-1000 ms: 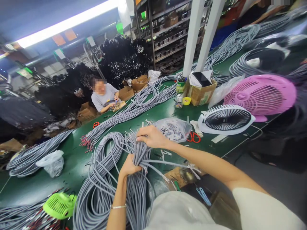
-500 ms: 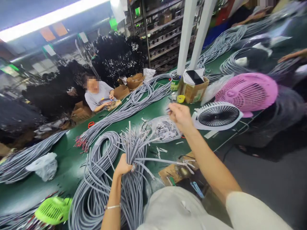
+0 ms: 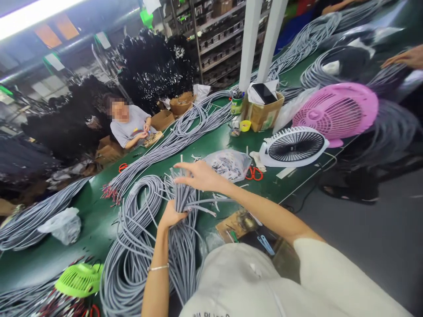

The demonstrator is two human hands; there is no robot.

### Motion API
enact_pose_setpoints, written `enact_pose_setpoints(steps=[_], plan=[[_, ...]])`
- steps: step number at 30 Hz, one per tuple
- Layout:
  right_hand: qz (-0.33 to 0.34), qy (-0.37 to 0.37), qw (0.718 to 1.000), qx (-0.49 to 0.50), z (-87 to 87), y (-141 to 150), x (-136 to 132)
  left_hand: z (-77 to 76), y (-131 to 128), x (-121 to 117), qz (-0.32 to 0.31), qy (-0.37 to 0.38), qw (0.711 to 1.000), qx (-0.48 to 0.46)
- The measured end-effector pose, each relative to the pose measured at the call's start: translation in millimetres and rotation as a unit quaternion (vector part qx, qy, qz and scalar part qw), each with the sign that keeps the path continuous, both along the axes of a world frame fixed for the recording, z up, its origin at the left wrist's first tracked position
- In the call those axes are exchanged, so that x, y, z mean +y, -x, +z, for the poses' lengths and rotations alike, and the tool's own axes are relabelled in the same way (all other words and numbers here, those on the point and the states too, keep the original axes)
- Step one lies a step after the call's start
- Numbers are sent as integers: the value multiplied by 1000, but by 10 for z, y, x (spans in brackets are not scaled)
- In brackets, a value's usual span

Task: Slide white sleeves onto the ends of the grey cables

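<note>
My left hand [image 3: 172,215] is closed around a thick bundle of grey cables [image 3: 181,193] just below its upper ends. Above that grip, my right hand [image 3: 201,175] reaches in from the right, thumb and fingers apart at the cable ends, and I see nothing held in it. A few cable ends stick out to the right from beside my left hand. The rest of the bundle runs down towards me, beside a large coil of grey cable [image 3: 124,246]. Beyond my right hand lies a clear plastic bag [image 3: 228,165] full of short white and grey offcuts.
Red-handled scissors [image 3: 254,173], a white fan [image 3: 294,147] and a pink fan [image 3: 335,110] stand to the right. A wooden board [image 3: 235,223] lies near me. More cables [image 3: 185,136] stretch across the green table [image 3: 89,211]. A co-worker [image 3: 130,123] sits opposite; a green fan [image 3: 79,280] is lower left.
My right hand has come down and left from over the offcut bag to the cable ends, its fingers now spread. My left hand keeps its grip. The view has shifted slightly.
</note>
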State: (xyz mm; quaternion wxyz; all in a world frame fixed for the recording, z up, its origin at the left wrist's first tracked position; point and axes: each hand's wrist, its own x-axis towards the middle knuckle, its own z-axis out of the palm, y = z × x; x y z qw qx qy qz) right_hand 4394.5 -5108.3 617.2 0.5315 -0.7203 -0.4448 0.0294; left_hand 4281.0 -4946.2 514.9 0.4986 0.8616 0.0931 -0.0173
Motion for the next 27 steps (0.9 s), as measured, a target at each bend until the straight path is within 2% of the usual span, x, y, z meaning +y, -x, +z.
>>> enact_pose_setpoints(steps=[2, 5, 7, 8, 10, 11, 12, 14, 15, 16, 17, 18, 20, 22, 24, 26, 27], plan=[[2, 9, 1000, -10, -45, 58, 155, 3, -2, -18, -6, 0, 1000, -8], [-26, -60, 998, 12, -194, 148, 311, 24, 10, -35, -9, 1, 1000, -10], [-40, -91, 994, 45, -212, 175, 325, 36, 47, -18, -11, 3, 1000, -5], [-46, -109, 991, 63, -157, 164, 289, 34, 78, 7, -11, 4, 1000, -2], [-95, -192, 970, 113, 103, 86, 111, 11, 168, 93, 3, 13, 1000, 3], [-136, -253, 947, 144, 294, 24, -26, -9, 224, 156, 27, 28, 999, 5], [-213, -350, 895, 177, 502, -44, -185, -30, 284, 229, 62, 49, 997, 5], [-298, -507, 791, 167, 862, -160, -516, -68, 406, 398, 136, 90, 987, 0], [-312, -543, 764, 158, 961, -198, -659, -81, 463, 486, 165, 107, 980, -6], [-304, -552, 762, 148, 980, -223, -772, -89, 515, 574, 189, 125, 974, -20], [-286, -539, 778, 147, 911, -242, -850, -94, 564, 657, 209, 145, 966, -39], [-260, -506, 807, 159, 756, -262, -892, -96, 610, 736, 226, 167, 958, -59], [-211, -399, 865, 219, 250, -337, -897, -101, 697, 875, 285, 210, 929, -106], [-203, -292, 887, 296, -374, -468, -856, -120, 780, 996, 368, 215, 895, -134], [-230, -181, 895, 336, -943, -639, -821, -166, 849, 1105, 472, 181, 853, -129], [-265, -79, 910, 309, -1349, -818, -794, -248, 901, 1208, 560, 137, 811, -101], [-280, -42, 920, 273, -1480, -898, -775, -301, 922, 1256, 592, 117, 793, -85]])
